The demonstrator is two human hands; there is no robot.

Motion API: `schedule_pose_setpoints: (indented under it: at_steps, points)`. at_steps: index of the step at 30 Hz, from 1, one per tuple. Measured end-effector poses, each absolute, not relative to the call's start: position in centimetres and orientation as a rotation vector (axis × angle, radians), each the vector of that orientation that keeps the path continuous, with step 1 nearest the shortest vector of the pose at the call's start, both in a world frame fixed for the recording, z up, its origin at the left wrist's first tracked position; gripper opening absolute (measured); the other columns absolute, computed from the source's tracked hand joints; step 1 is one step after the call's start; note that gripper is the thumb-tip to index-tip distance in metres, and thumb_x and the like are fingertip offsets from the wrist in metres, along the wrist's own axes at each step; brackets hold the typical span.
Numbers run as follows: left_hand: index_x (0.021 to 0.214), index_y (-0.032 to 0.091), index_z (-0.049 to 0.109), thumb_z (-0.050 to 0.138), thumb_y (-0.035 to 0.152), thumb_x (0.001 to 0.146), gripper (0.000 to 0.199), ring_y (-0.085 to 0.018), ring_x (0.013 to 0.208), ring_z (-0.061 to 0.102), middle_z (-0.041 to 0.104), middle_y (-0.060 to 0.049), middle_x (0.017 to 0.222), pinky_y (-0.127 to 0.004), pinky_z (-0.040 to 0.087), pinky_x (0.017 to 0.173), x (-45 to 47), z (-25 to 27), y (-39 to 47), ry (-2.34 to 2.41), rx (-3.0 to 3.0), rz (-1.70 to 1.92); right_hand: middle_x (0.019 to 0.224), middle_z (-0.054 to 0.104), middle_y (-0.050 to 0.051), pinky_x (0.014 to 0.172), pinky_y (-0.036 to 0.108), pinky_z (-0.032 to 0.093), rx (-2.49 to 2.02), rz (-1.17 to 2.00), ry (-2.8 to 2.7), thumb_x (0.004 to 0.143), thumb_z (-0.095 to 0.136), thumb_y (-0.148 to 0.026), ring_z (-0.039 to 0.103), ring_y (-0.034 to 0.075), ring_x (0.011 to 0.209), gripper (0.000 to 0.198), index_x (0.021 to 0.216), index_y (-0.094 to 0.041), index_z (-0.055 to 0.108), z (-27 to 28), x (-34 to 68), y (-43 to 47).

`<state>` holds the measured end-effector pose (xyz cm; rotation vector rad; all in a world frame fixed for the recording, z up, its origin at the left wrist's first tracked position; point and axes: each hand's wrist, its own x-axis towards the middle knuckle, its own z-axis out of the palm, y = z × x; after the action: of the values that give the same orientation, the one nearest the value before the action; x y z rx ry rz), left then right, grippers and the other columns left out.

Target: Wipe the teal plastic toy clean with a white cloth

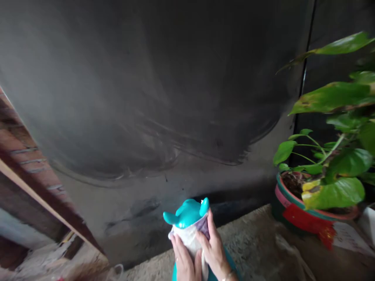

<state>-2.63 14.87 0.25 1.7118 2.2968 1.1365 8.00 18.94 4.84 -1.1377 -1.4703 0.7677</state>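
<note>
At the bottom middle is a glossy teal plastic object (189, 212) with a rounded top and two ear-like projections. A white cloth (187, 234) with purplish parts is spread over its near side. My left hand (185, 259) holds the cloth from the left, fingers pointing up across it. On the other side, my right hand (215, 248) grips the cloth at its right edge, with the thumb on the white part and the fingers by the right projection. More teal plastic shows below both hands. The object's lower part is hidden by my hands and the frame edge.
A large dark panel (164, 97) with smeared wipe marks stands just ahead. On the right is a leafy plant in a pot (304, 210) with red ribbon. Brickwork (29, 154) and a wooden beam (49, 203) are on the left. A rough concrete ledge (249, 230) runs below the panel.
</note>
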Motion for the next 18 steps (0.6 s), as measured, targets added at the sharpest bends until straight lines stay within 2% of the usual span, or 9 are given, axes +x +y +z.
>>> schedule_pose_setpoints:
  at_steps: [2,6,9,12,15,16,18]
  points:
    - [0.147,0.01,-0.011,0.033,0.046,0.09,0.08,-0.032,0.146,0.008,-0.007,-0.014,0.16,-0.047,0.028,0.119,-3.2,1.6,15.8,2.22,1.821,1.226,0.147,0.04,0.007,0.109,0.046,0.038,-1.113,0.822,-1.393,0.09,0.053,-0.046,0.036,0.026,0.136,0.079,0.151,-0.028,0.006,6.7,7.6,20.5]
    - [0.148,0.013,-0.011,0.031,0.049,0.091,0.079,-0.033,0.146,0.011,-0.005,-0.013,0.161,-0.051,0.027,0.118,-3.8,2.2,16.9,2.196,1.828,1.277,0.14,0.049,0.011,0.106,0.041,0.043,-0.959,0.904,-1.451,0.085,0.059,-0.052,0.046,0.025,0.129,0.084,0.15,-0.022,0.016,8.4,7.7,23.3]
    - [0.148,0.017,-0.011,0.032,0.046,0.091,0.077,-0.032,0.147,0.009,-0.006,-0.012,0.161,-0.051,0.026,0.119,-3.8,1.8,17.1,2.184,1.84,1.289,0.138,0.051,0.011,0.106,0.041,0.042,-0.994,0.838,-1.478,0.086,0.056,-0.056,0.046,0.026,0.129,0.078,0.148,-0.022,0.023,7.3,7.8,23.6]
    - [0.148,0.018,-0.013,0.034,0.04,0.092,0.076,-0.032,0.147,0.005,-0.01,-0.012,0.16,-0.051,0.026,0.118,-3.7,1.6,17.0,2.194,1.878,1.278,0.138,0.051,0.011,0.104,0.043,0.044,-1.175,0.707,-1.475,0.092,0.044,-0.057,0.047,0.026,0.128,0.071,0.149,-0.022,0.021,4.6,7.5,22.3]
    - [0.148,0.014,-0.012,0.036,0.036,0.091,0.077,-0.035,0.146,0.004,-0.015,-0.017,0.158,-0.051,0.034,0.115,-3.4,0.5,16.1,2.224,2.012,1.259,0.133,0.055,0.012,0.094,0.042,0.052,-1.395,0.578,-1.514,0.094,0.033,-0.056,0.056,0.027,0.119,0.066,0.148,-0.019,0.024,1.1,7.6,19.9]
    - [0.147,0.011,-0.012,0.038,0.036,0.091,0.08,-0.037,0.146,0.008,-0.013,-0.021,0.158,-0.05,0.039,0.111,-3.1,-0.1,15.5,2.276,2.056,1.236,0.131,0.057,0.014,0.092,0.046,0.053,-1.441,0.553,-1.509,0.093,0.033,-0.057,0.058,0.03,0.116,0.066,0.146,-0.018,0.031,-0.1,7.7,19.1]
    - [0.147,0.006,-0.01,0.04,0.041,0.089,0.084,-0.039,0.142,0.023,-0.001,-0.028,0.156,-0.049,0.048,0.1,-2.4,-1.3,13.9,2.454,2.075,1.111,0.125,0.06,0.017,0.085,0.056,0.054,-1.529,0.448,-1.526,0.09,0.035,-0.062,0.061,0.037,0.109,0.066,0.138,-0.019,0.045,-2.3,8.3,17.3]
